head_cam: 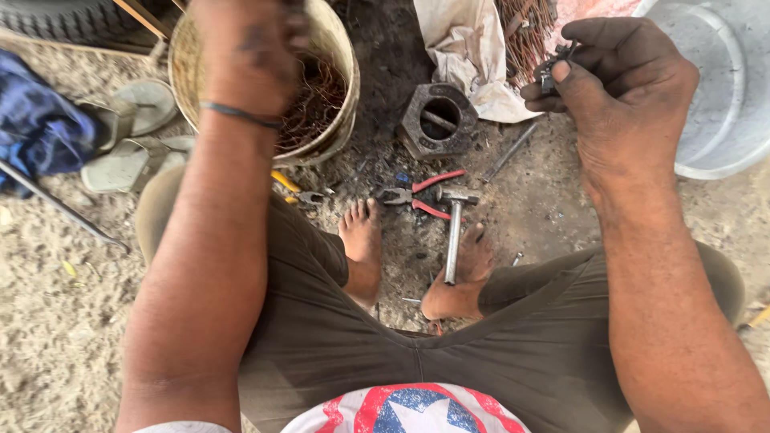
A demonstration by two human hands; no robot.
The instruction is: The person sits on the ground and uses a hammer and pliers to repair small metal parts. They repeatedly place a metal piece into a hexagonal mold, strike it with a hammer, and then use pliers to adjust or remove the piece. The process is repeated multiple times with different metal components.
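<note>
My left hand (250,50) reaches into a round bucket (341,56) filled with rusty bent nails (317,100); its fingers are hidden, so what it holds is unclear. My right hand (622,84) is raised at the upper right, fingers closed around a small bunch of dark nails (553,68). Between my bare feet lies a hammer (454,232) on the dirt. Red-handled pliers (417,194) lie just beyond it. A heavy hexagonal metal block (438,120) with a round hole stands on the ground past the pliers.
A pale plastic tub (726,96) sits at the upper right. A crumpled sack (469,48) with more rusty nails (525,36) lies beside it. Sandals (132,132), blue cloth (36,120), a thin rod (60,204) and yellow-handled pliers (290,188) are at the left.
</note>
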